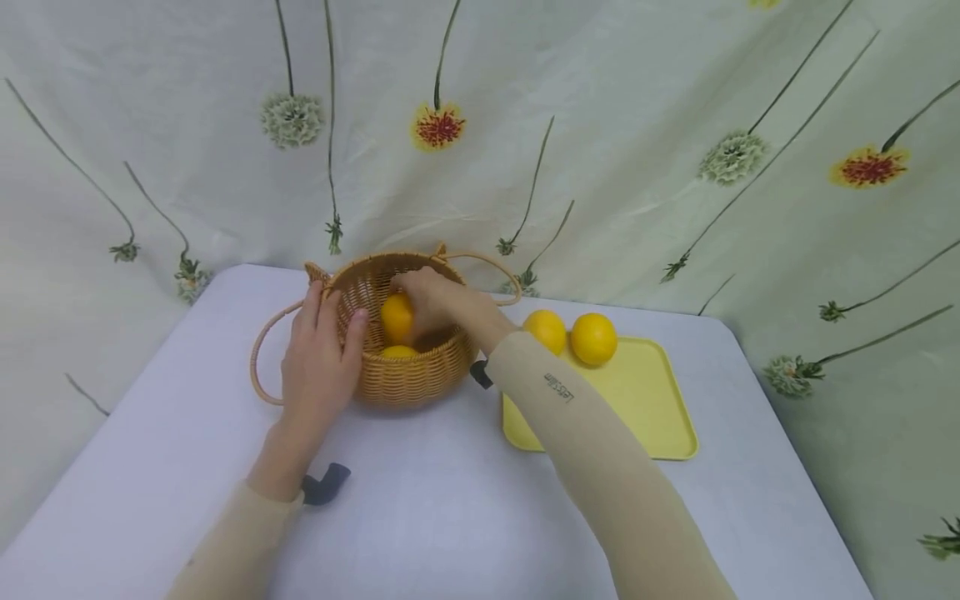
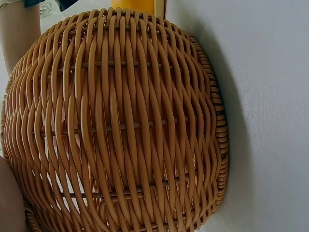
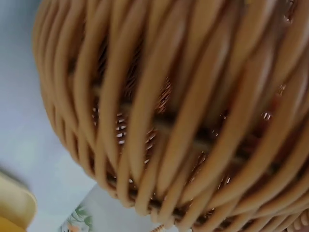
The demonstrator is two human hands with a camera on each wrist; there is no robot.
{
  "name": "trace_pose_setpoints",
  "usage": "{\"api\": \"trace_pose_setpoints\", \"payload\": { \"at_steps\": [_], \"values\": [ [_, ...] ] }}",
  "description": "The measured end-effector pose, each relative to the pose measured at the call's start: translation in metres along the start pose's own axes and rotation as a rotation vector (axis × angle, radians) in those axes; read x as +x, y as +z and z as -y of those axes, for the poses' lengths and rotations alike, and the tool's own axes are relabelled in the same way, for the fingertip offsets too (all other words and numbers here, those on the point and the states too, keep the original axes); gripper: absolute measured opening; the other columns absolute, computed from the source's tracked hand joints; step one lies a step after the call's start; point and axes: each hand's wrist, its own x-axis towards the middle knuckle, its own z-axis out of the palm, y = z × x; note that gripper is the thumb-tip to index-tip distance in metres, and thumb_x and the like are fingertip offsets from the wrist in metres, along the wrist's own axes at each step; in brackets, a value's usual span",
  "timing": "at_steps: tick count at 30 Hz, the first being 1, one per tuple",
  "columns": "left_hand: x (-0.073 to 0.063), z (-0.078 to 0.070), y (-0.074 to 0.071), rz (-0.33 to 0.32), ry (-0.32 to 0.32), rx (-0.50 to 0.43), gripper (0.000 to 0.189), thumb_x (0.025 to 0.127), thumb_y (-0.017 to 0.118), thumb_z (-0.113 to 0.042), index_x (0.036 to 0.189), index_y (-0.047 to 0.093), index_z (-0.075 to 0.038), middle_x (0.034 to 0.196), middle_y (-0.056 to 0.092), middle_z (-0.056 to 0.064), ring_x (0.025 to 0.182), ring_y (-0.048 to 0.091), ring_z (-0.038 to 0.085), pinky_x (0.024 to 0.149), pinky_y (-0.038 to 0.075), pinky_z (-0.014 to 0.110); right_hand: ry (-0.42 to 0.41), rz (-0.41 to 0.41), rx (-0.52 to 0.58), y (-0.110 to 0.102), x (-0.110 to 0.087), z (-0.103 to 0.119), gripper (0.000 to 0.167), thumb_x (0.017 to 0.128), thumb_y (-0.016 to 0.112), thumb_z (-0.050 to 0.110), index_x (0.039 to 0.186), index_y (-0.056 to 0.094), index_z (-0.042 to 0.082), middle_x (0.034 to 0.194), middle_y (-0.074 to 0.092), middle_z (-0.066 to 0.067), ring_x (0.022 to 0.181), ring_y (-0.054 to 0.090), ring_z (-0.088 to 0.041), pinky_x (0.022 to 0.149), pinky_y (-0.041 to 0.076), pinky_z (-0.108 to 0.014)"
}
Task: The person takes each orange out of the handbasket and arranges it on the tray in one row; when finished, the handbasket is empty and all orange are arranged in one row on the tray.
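A round wicker basket (image 1: 408, 383) with two loop handles stands toward the back of the table. At its left rim is my left hand (image 1: 318, 354), gripping the rim with the thumb over the inner side and the fingers along the outside. My right hand (image 1: 431, 304) reaches into the basket and holds an orange (image 1: 397, 317), its fingers partly hidden. Another orange (image 1: 400, 352) lies lower in the basket, mostly behind the front rim. The left wrist view and right wrist view show mainly the basket's woven wall (image 2: 125, 121).
To the right of the basket lies a yellow tray (image 1: 645, 408). Two more oranges, one at the left (image 1: 545, 330) and one at the right (image 1: 594, 339), sit at its back edge. My right forearm crosses the tray's left part. A flower-patterned cloth (image 1: 600, 150) hangs behind the table.
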Motion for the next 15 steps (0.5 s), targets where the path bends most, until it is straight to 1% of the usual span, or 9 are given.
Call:
{"api": "trace_pose_setpoints", "payload": {
  "at_steps": [3, 7, 11, 15],
  "values": [
    [0.0, -0.001, 0.0, 0.001, -0.002, 0.0, 0.072, 0.111, 0.036, -0.053, 0.155, 0.045, 0.003, 0.172, 0.028, 0.021, 0.153, 0.034, 0.047, 0.105, 0.041, 0.079, -0.036, -0.056, 0.052, 0.001, -0.001, -0.001, 0.076, 0.081, 0.087, 0.037, 0.146, 0.056, 0.015, 0.138, 0.064, -0.002, 0.12, 0.057, -0.019, 0.101, 0.051, -0.031],
    [-0.002, -0.002, 0.0, 0.003, -0.005, 0.001, 0.071, 0.111, 0.036, -0.052, 0.155, 0.045, 0.004, 0.172, 0.028, 0.021, 0.153, 0.034, 0.047, 0.105, 0.041, 0.079, -0.074, -0.122, 0.129, 0.001, -0.004, -0.001, 0.078, 0.079, 0.088, 0.037, 0.146, 0.056, 0.014, 0.136, 0.065, -0.002, 0.114, 0.059, -0.018, 0.096, 0.052, -0.028],
    [-0.001, -0.004, -0.002, 0.011, -0.007, 0.003, 0.071, 0.112, 0.036, -0.051, 0.155, 0.044, 0.004, 0.172, 0.027, 0.021, 0.153, 0.034, 0.047, 0.105, 0.041, 0.079, -0.091, -0.193, 0.225, 0.001, -0.012, 0.0, 0.082, 0.077, 0.089, 0.035, 0.148, 0.055, 0.014, 0.137, 0.066, -0.001, 0.112, 0.061, -0.016, 0.094, 0.053, -0.028],
    [-0.001, -0.004, -0.002, 0.017, -0.01, 0.005, 0.071, 0.112, 0.036, -0.051, 0.156, 0.043, 0.003, 0.173, 0.026, 0.02, 0.153, 0.034, 0.047, 0.104, 0.041, 0.079, -0.092, -0.264, 0.271, 0.001, -0.021, 0.001, 0.081, 0.077, 0.088, 0.037, 0.149, 0.055, 0.017, 0.139, 0.066, 0.001, 0.113, 0.061, -0.014, 0.095, 0.052, -0.028]
  ]
}}
